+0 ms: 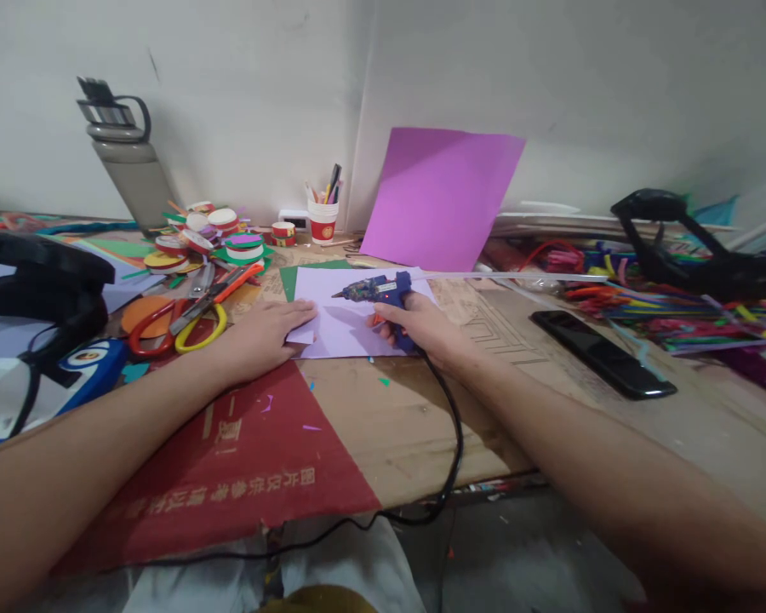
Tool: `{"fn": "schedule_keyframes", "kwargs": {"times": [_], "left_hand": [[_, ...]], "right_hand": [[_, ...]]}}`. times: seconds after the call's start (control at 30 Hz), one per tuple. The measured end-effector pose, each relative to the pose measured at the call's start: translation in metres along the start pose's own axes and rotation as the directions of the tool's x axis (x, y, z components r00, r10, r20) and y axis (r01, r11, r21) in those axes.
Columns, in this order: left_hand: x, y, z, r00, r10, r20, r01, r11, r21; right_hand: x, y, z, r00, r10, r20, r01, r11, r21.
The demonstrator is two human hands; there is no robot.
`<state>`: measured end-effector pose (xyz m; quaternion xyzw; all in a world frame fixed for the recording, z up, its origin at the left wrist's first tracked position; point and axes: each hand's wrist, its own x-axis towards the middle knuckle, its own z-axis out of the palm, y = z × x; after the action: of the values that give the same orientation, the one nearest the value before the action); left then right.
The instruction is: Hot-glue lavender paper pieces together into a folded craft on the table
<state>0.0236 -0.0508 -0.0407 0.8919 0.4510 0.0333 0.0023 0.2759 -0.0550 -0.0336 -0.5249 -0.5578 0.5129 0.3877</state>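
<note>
The single view looks from the person's head, forward and down across the near table (728, 443) to the wall (261, 102), with left hand (261, 336) and right hand (429, 328) mid-view, lap (351, 566) at bottom.

This is a craft workspace, though whether it sits in a home or a business cannot be told. Flattened, printed cardboard (389, 438) covers the bench (708, 438), with small paper scraps (385, 382) toward its near edge. A glue gun (391, 291) trails a black cord (458, 443) over that edge. Scissors (190, 320) and a heap of rolls (225, 220) crowd the left side; bundles of colourful strips (644, 308) fill the far right corner. At the far edge, a paper cup (323, 228) of pens (335, 177) stands near a purple sheet (443, 196) leaning against a plain pale wall (261, 85).
</note>
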Motion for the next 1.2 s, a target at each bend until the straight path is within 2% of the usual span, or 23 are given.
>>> {"fn": "schedule_keyframes", "kwargs": {"times": [0.37, 0.87, 1.0, 1.2], "left_hand": [[-0.001, -0.006, 0.005, 1.000, 0.013, 0.001, -0.013, 0.999, 0.031], [0.000, -0.007, 0.002, 1.000, -0.018, 0.017, 0.018, 1.000, 0.007], [0.002, -0.008, 0.003, 0.999, -0.010, 0.039, 0.010, 1.000, 0.008], [0.002, -0.010, 0.005, 1.000, 0.007, 0.025, -0.008, 1.000, 0.012]], "right_hand": [[0.005, 0.003, 0.001, 0.997, -0.072, 0.031, 0.075, 0.992, -0.103], [0.006, 0.001, 0.002, 0.999, -0.035, 0.014, 0.036, 0.991, -0.126], [0.011, 0.005, 0.002, 0.999, -0.048, 0.014, 0.049, 0.995, -0.091], [0.008, 0.006, -0.001, 0.999, -0.034, -0.015, 0.035, 0.998, 0.051]]}}
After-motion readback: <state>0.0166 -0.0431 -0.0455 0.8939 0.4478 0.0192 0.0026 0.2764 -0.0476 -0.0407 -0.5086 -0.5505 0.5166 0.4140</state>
